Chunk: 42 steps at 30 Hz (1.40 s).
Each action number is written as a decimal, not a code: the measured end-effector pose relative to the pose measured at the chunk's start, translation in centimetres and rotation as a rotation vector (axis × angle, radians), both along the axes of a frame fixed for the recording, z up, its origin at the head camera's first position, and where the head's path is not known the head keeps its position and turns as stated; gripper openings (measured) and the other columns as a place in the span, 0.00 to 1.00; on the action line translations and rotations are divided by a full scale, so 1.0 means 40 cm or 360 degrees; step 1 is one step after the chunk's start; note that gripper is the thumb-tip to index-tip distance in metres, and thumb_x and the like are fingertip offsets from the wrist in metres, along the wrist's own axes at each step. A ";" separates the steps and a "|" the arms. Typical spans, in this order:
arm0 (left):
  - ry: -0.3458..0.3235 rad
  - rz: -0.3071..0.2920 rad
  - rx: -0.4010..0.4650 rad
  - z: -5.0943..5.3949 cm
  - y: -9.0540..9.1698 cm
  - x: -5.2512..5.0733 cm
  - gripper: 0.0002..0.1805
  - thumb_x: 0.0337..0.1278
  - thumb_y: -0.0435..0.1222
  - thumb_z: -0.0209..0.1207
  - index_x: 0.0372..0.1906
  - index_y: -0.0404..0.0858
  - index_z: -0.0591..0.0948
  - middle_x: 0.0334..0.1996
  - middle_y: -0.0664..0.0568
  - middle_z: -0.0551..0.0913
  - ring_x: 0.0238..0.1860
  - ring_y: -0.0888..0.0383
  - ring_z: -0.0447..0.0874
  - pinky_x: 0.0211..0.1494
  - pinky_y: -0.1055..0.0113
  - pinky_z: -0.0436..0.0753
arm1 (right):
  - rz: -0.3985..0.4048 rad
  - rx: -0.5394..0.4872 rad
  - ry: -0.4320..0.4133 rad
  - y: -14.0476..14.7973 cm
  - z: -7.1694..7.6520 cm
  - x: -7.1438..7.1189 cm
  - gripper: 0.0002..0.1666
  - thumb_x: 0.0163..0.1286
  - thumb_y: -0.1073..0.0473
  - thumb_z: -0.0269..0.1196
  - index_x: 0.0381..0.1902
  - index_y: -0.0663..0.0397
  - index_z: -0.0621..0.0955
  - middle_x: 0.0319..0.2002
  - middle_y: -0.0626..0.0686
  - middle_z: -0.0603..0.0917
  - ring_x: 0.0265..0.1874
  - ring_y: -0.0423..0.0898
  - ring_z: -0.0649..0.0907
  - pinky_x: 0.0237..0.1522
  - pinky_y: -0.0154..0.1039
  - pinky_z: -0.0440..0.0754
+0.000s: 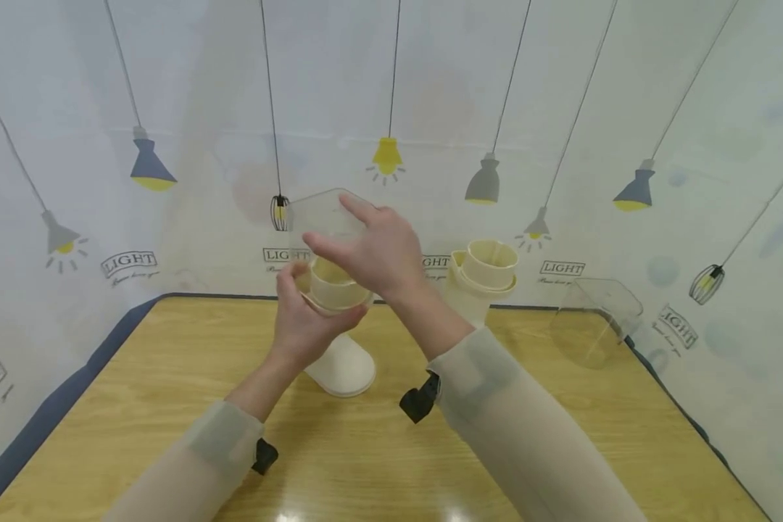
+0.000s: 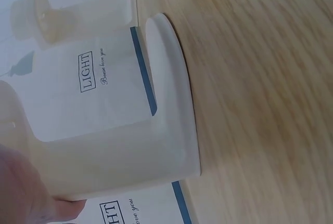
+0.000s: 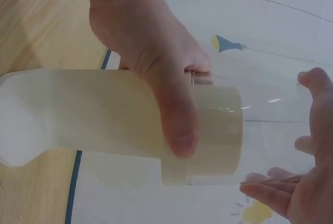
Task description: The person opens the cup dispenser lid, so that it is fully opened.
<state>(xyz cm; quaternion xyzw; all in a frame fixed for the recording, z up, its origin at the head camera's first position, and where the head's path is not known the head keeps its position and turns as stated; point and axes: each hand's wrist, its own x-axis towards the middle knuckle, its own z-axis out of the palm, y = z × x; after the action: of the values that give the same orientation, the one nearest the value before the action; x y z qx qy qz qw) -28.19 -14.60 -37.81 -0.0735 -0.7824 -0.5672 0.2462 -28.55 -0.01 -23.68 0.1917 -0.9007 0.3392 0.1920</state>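
Observation:
Upright on the table stands a cream plastic stand (image 1: pixel 342 368) with a rounded foot and a round collar at its top. My left hand (image 1: pixel 305 328) grips it just below the collar, thumb across its side in the right wrist view. A clear plastic container (image 3: pixel 276 102) sits over the collar, its lower edge by my left thumb. My right hand (image 1: pixel 386 250) holds the container from its side, thumb and fingers spread around the wall. In the left wrist view, the stand's foot (image 2: pixel 174 104) rests flat on the wood.
A second cream stand (image 1: pixel 491 274) with a similar collar is at the back, right of my hands. Farther right, another clear container (image 1: pixel 594 322) rests on the wooden table (image 1: pixel 424 457). A lamp-printed backdrop (image 1: pixel 444 87) rises behind the table and along its sides.

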 end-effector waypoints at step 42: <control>-0.0096 -0.0219 0.0055 0.009 -0.038 -0.015 0.66 0.32 0.51 0.83 0.71 0.50 0.47 0.66 0.45 0.63 0.63 0.49 0.69 0.67 0.51 0.70 | 0.0058 -0.0427 0.0138 0.108 0.056 0.045 0.48 0.53 0.24 0.69 0.70 0.30 0.75 0.66 0.49 0.77 0.47 0.43 0.86 0.43 0.39 0.85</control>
<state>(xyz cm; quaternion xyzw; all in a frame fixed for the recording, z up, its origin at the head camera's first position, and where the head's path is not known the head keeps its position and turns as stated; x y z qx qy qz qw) -28.78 -16.14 -37.47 -0.1059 -0.7726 -0.5982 0.1843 -26.76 4.30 -21.46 0.1950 -0.8345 0.4514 0.2485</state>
